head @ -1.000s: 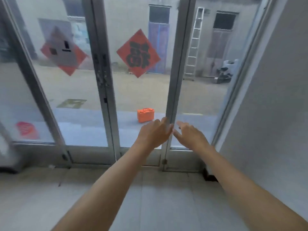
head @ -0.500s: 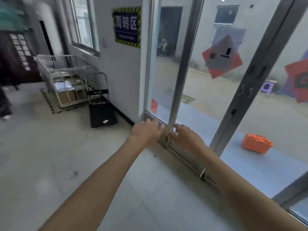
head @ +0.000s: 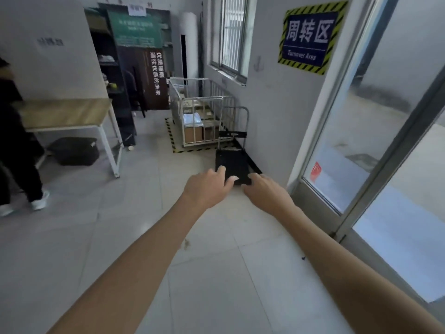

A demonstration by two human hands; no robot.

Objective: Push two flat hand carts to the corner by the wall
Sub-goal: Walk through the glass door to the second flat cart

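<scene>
A flat hand cart (head: 232, 162) with a black deck and an upright metal handle stands on the floor against the white wall, below the window. My left hand (head: 208, 189) and my right hand (head: 265, 192) are stretched out side by side in the air, palms down, fingers loosely spread, holding nothing. They overlap the cart's near edge in the view but are well short of it. I see only one flat cart.
A metal cage trolley (head: 199, 116) with boxes stands behind the cart inside yellow-black floor tape. A table (head: 67, 116) with a dark bin under it and a person (head: 16, 141) are at the left. Glass doors (head: 373, 141) run along the right.
The view has swung left, from the glass doors facing the yard to the room with the cart and cage trolley. My hands have stayed outstretched and empty throughout.
</scene>
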